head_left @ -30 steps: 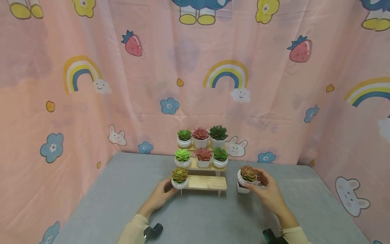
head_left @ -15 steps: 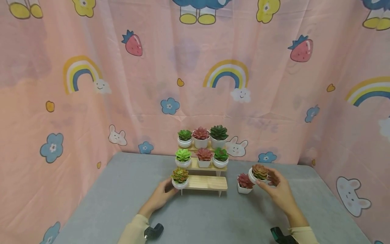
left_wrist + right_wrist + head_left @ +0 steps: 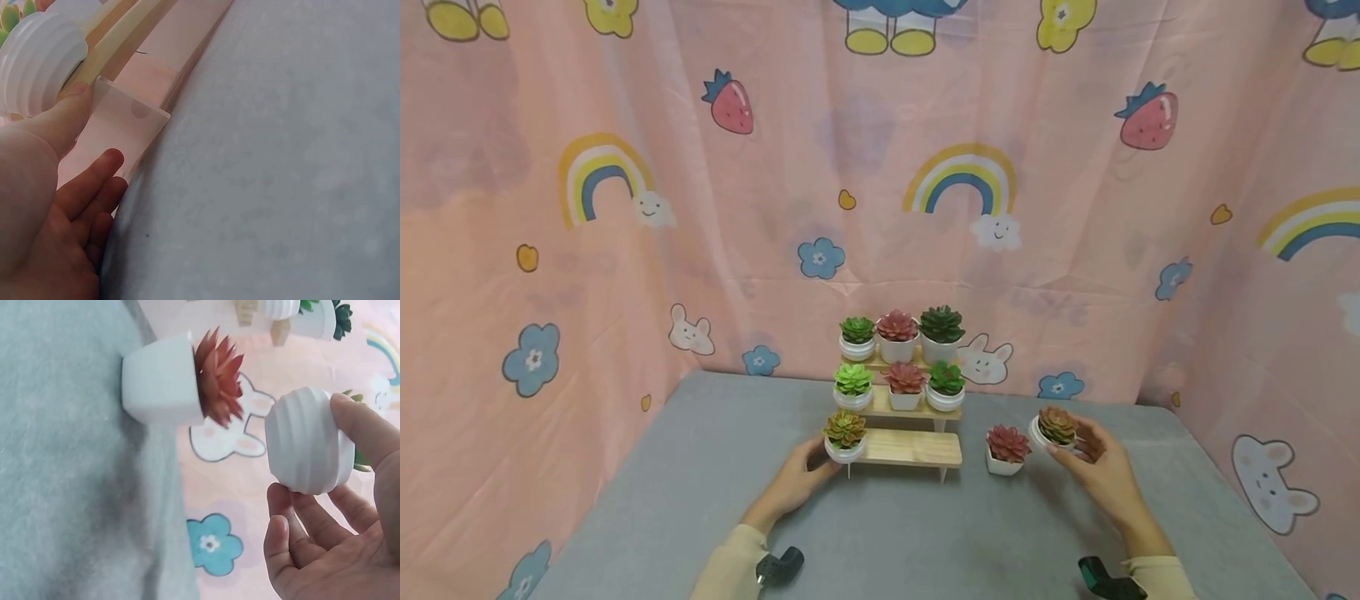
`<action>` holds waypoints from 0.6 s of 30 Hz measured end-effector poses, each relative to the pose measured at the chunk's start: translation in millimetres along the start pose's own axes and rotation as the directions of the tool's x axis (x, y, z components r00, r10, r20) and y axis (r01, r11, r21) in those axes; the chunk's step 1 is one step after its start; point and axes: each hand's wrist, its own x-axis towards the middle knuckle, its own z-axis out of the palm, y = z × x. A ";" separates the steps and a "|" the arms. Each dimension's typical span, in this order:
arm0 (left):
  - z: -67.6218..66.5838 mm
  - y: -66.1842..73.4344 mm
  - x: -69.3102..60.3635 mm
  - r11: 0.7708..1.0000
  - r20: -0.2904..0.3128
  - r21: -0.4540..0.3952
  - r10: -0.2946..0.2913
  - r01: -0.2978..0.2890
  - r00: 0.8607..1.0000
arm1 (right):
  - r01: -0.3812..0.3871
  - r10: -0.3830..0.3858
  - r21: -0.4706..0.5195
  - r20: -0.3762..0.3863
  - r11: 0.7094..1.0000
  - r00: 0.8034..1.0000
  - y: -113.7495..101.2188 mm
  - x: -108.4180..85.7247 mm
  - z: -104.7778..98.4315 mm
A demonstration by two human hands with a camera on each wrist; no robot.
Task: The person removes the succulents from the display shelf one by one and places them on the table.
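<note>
Pink cloth (image 3: 880,108) hangs behind a grey table (image 3: 925,533). Up off the table is a brown plant (image 3: 1057,423) in a round white pot (image 3: 306,440), and the right hand (image 3: 1105,471) holds it, thumb on one side and fingers on the other. That pot looks a bit tipped, so if the thumb slips, it could fall. Close by on the table stands a red plant (image 3: 1007,444) in a square pot (image 3: 162,381). I think one bump from the brown one could knock it over.

Farther over is the wooden stand (image 3: 917,447) with three steps. On the left end of the lowest step sits a yellow-green plant (image 3: 846,429), right by the edge. The left hand (image 3: 790,482) is there too. Its thumb seems to touch the step, but I can't tell if it grips. A little push could tip that pot off. Six more plants (image 3: 904,380) crowd the higher steps, so a hard shake might drop those too.
</note>
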 end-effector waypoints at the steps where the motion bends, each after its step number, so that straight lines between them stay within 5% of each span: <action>1: 0.0 0.1 0.1 1.000 -0.001 0.001 -0.001 0.001 1.000 | -0.006 0.006 0.004 0.002 1.000 1.000 2.7 0.3 -0.3; 18: -2.0 2.2 -0.1 1.000 0.002 0.022 0.009 -0.009 1.000 | -0.076 0.074 0.011 0.122 0.997 0.990 39.9 0.9 -1.4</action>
